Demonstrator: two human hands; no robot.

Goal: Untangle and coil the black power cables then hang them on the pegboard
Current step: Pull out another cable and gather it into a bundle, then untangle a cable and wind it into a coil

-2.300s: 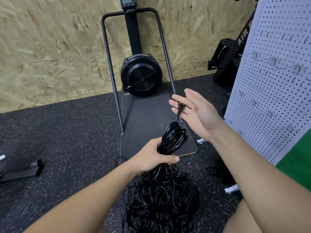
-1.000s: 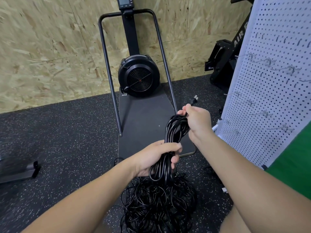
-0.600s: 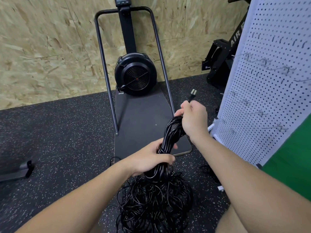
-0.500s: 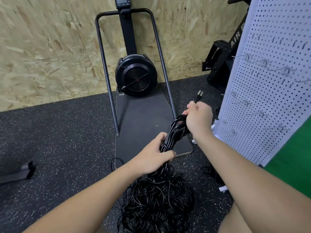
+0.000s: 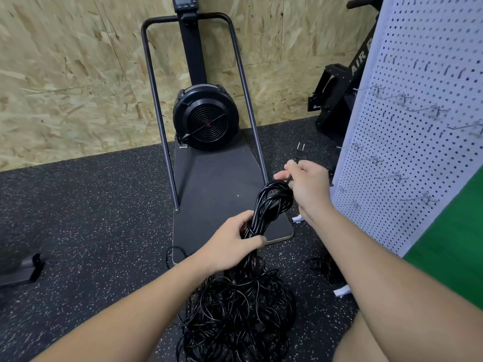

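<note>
Fingers [image 5: 257, 240] of my left hand [image 5: 230, 246] are curled round the waist of the cable bundle [image 5: 269, 207], thumb across the front, gripping it above the floor. Below that grip, nearest me, the rest of the cable [image 5: 235, 317] spills into a loose tangle on the speckled floor [image 5: 78, 231], between my two forearms. Just past the left hand, the gathered loops rise up and to the right to my right hand [image 5: 308, 186], which pinches the cord's free end; the plug [image 5: 299, 150] sticks out above the knuckles, prongs pointing up. I think the pinch is between thumb and forefinger, though the loops hide part of it. To my right stands the white pegboard [image 5: 418, 126], its wire hooks [image 5: 392, 176] bare, close beside the right hand but not touching it. Near its foot a smaller dark cord [image 5: 324, 265] lies on the floor with white tags [image 5: 342, 292] by it. Farther off, a black fan machine [image 5: 205, 118] stands on its flat base against the chipboard wall [image 5: 65, 74]. Another black machine [image 5: 339, 100] sits behind the pegboard's edge.
</note>
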